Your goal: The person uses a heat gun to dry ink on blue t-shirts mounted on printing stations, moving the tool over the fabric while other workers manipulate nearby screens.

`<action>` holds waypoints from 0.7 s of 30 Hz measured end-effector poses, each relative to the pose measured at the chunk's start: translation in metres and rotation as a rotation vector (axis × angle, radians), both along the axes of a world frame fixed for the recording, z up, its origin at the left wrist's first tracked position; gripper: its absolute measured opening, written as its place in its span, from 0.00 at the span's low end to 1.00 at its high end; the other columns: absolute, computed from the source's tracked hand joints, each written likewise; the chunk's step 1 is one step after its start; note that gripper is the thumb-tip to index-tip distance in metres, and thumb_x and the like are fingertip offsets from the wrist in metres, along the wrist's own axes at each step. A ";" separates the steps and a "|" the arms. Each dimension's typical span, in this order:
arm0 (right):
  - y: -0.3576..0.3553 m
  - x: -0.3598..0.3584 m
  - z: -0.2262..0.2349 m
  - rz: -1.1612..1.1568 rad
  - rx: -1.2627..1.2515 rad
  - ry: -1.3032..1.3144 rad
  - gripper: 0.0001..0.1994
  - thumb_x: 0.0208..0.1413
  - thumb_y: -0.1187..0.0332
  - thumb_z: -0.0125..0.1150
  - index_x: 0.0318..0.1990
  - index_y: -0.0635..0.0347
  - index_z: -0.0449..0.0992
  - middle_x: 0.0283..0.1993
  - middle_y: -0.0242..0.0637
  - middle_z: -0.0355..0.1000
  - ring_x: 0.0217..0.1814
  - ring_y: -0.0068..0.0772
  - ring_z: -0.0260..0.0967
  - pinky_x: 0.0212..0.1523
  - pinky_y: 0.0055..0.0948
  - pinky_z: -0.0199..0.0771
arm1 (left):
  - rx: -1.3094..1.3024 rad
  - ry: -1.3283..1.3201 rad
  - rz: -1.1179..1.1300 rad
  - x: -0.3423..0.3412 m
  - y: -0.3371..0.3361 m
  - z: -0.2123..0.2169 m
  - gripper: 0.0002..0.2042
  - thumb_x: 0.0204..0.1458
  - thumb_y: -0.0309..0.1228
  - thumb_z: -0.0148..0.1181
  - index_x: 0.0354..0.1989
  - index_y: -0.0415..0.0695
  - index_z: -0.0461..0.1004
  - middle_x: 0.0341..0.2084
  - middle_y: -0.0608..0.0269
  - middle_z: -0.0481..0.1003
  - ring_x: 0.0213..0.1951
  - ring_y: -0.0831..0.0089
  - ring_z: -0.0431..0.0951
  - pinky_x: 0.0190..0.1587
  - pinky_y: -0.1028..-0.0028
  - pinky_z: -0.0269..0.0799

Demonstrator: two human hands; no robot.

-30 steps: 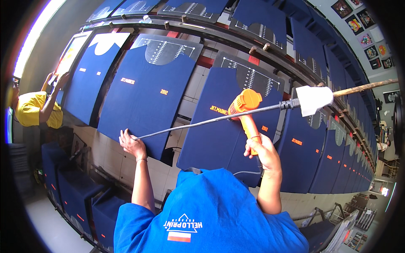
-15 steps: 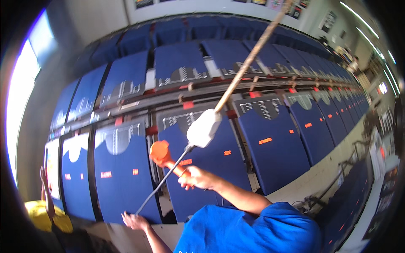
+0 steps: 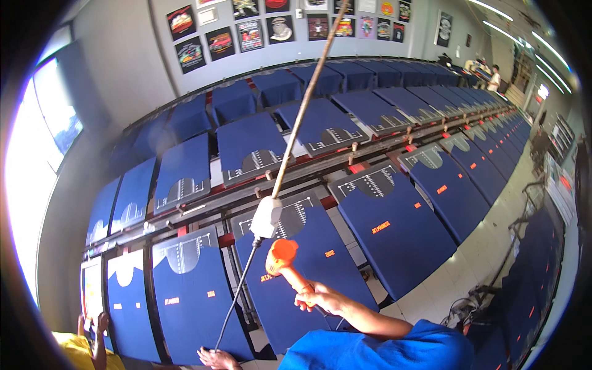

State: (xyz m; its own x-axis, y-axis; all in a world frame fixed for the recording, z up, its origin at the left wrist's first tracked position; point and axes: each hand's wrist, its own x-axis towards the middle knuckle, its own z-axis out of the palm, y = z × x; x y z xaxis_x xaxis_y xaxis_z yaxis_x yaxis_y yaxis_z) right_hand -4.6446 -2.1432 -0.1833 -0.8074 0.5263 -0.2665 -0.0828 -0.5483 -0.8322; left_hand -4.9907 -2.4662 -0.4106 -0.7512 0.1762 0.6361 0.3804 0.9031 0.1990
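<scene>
My right hand point(image 3: 317, 298) is closed around the handle of an orange hair dryer point(image 3: 282, 256). Its round head hovers over a board covered with dark blue fabric point(image 3: 308, 296), between two small orange prints. My left hand point(image 3: 217, 359) rests with fingers stretched out at the near end of the neighbouring blue board point(image 3: 203, 317). A dark cord point(image 3: 236, 296) comes down to its fingers; whether they touch it I cannot tell. The cord hangs from a white socket block point(image 3: 266, 217), which is fixed to a long thin pole point(image 3: 306, 92) slanting from above.
Long rows of blue-covered boards point(image 3: 394, 231) stretch away to the right. A dark rail point(image 3: 320, 166) with pegs runs between two rows. At lower left, a person in yellow point(image 3: 89, 348) grips an upright frame point(image 3: 92, 287). Loose cables point(image 3: 462, 311) lie at right.
The view has tilted up, showing more wall. The hair dryer has shifted right over its board. My left hand stays on the same board. The person in yellow now has both hands at the frame.
</scene>
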 end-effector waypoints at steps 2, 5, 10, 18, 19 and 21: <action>-0.006 0.009 -0.001 -0.073 -0.050 0.040 0.24 0.60 0.61 0.61 0.57 0.65 0.63 0.36 0.36 0.72 0.34 0.23 0.72 0.31 0.21 0.72 | 0.038 -0.210 0.064 0.007 0.008 -0.007 0.21 0.50 0.27 0.50 0.56 0.45 0.70 0.59 0.53 0.69 0.62 0.55 0.64 0.62 0.57 0.59; -0.022 0.006 -0.007 -0.072 -0.168 0.116 0.23 0.60 0.64 0.60 0.57 0.65 0.62 0.37 0.40 0.73 0.35 0.26 0.72 0.31 0.24 0.73 | 0.223 -0.094 -0.092 -0.005 -0.002 -0.009 0.16 0.52 0.27 0.49 0.46 0.35 0.75 0.50 0.48 0.76 0.52 0.53 0.74 0.58 0.61 0.65; -0.050 -0.032 0.005 -0.052 -0.241 0.154 0.22 0.60 0.65 0.60 0.57 0.62 0.62 0.33 0.39 0.71 0.33 0.29 0.71 0.29 0.25 0.73 | 0.434 -0.484 -0.076 -0.008 -0.018 0.040 0.13 0.59 0.24 0.45 0.46 0.33 0.74 0.38 0.43 0.77 0.40 0.54 0.78 0.45 0.63 0.71; -0.103 -0.142 0.008 0.171 -0.170 -0.009 0.22 0.62 0.64 0.58 0.57 0.66 0.61 0.31 0.38 0.71 0.32 0.28 0.71 0.29 0.25 0.70 | 0.679 -0.795 -0.321 -0.032 -0.051 0.104 0.11 0.64 0.24 0.41 0.48 0.40 0.71 0.38 0.53 0.79 0.42 0.66 0.79 0.48 0.69 0.72; -0.112 -0.161 0.009 0.197 -0.167 -0.022 0.22 0.61 0.64 0.58 0.58 0.66 0.61 0.31 0.37 0.71 0.32 0.28 0.71 0.29 0.25 0.70 | 0.748 -0.879 -0.384 -0.043 -0.063 0.119 0.11 0.64 0.23 0.40 0.48 0.39 0.71 0.38 0.54 0.79 0.42 0.67 0.79 0.48 0.70 0.72; -0.127 -0.202 0.010 0.245 -0.156 -0.059 0.23 0.61 0.64 0.58 0.58 0.67 0.61 0.31 0.37 0.71 0.32 0.28 0.71 0.30 0.25 0.70 | 0.641 -1.000 -0.588 -0.061 -0.082 0.157 0.11 0.58 0.19 0.45 0.47 0.39 0.72 0.36 0.55 0.78 0.41 0.69 0.79 0.46 0.71 0.72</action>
State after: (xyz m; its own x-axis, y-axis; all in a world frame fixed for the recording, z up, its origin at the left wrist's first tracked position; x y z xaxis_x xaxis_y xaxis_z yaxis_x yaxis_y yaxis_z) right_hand -4.8467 -2.2702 -0.1734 -0.8859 0.2669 -0.3794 0.1138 -0.6680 -0.7354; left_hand -5.0516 -2.5479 -0.2534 -0.8573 0.5123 -0.0513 0.1208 0.2969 0.9472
